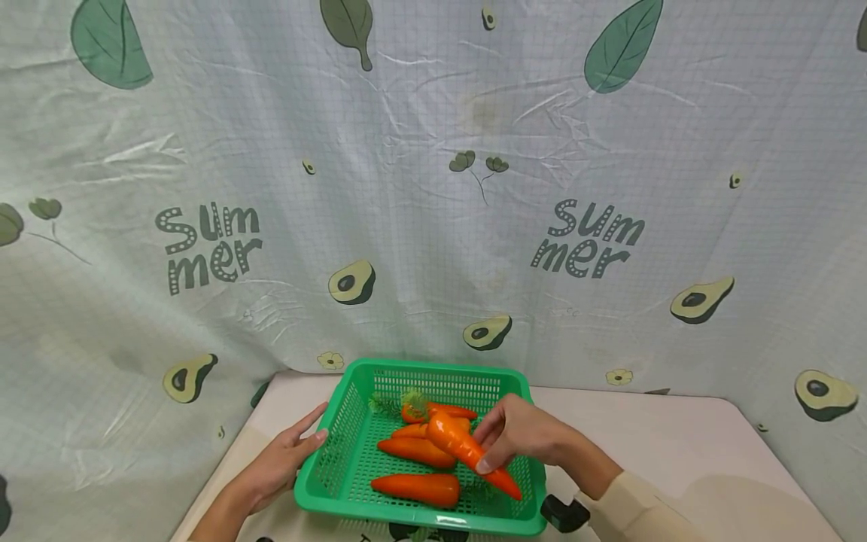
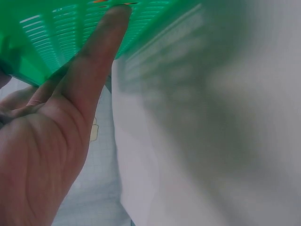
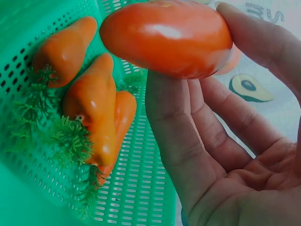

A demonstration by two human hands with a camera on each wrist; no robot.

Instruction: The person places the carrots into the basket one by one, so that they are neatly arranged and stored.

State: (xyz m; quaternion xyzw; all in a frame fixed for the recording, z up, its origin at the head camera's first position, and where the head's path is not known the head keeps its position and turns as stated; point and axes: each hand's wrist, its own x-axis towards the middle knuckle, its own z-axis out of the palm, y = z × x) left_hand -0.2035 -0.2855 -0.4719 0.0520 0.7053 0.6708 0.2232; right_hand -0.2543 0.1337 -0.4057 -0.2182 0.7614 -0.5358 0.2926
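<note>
My right hand [image 1: 521, 433] pinches an orange carrot [image 1: 460, 444] between thumb and fingers, above the right part of a green plastic basket [image 1: 433, 519]. The carrot slants with its thin tip toward the lower right; in the right wrist view its shiny body [image 3: 167, 37] hides part of the basket. At the basket's left side is my left hand [image 1: 284, 459], its thumb at the rim. The left wrist view shows a finger [image 2: 101, 52] against the slotted outer wall. Several carrots lie in the basket, among them one near the front [image 1: 416, 489] and one at the back [image 1: 454, 410].
Green feathery carrot tops [image 3: 70, 136] lie among the carrots. A pale tabletop [image 1: 630, 444] carries the basket. Behind and beside it hangs a white curtain [image 1: 420, 226] printed with avocados and leaves. A black device [image 1: 565, 514] is on the right wrist.
</note>
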